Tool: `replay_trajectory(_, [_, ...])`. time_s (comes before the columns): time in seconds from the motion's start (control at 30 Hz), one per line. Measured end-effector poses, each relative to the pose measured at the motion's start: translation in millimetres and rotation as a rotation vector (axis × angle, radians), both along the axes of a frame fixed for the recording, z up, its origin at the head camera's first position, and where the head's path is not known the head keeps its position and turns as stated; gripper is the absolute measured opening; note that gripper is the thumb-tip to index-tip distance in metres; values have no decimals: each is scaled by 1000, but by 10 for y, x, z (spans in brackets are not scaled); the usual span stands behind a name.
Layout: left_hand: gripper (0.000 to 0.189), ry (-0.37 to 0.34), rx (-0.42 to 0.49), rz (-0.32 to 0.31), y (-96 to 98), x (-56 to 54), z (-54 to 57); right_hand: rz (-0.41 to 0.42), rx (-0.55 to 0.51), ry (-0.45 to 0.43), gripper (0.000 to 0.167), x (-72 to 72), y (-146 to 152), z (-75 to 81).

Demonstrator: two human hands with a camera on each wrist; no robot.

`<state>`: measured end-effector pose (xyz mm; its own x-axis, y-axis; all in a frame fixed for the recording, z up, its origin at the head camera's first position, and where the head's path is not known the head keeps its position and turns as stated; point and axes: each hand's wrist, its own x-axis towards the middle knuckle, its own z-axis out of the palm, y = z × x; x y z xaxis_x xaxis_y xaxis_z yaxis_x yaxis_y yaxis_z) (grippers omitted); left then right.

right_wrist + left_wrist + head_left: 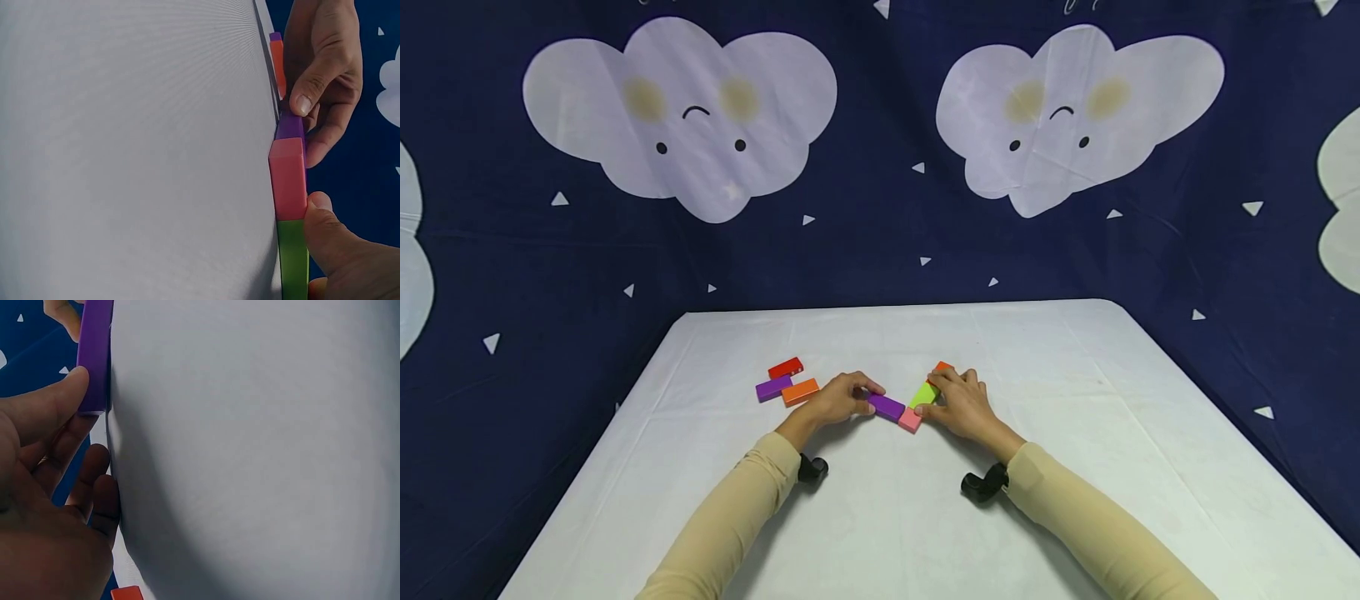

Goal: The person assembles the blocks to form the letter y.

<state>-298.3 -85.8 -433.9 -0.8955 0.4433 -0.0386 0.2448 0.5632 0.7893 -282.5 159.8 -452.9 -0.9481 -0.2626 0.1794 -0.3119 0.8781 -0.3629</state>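
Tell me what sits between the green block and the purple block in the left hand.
The pink block sits between the green block and purple block, as the right wrist view shows.

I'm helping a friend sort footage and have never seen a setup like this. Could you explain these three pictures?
There is no machine here, just a person's bare hands. The widest picture comes from a camera worn on the head, looking forward and down; the other two come from cameras on the left and right wrists.

On the white table, three blocks lie off to the left: red, purple and orange. In the middle, more form a bent row. The left hand pinches its purple end block. A pink block sits at the bend. The right hand holds the green block, with another orange one beyond.
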Motion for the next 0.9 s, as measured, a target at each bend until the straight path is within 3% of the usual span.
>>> replay_trajectory(0.3, [36,-22,4,25,-38,-1,5,-1,0,12,65,7,0,7])
replay_trajectory(0.9, [36,41,53,240,132,176,-91,3,-5,-2,67,0,4,1])
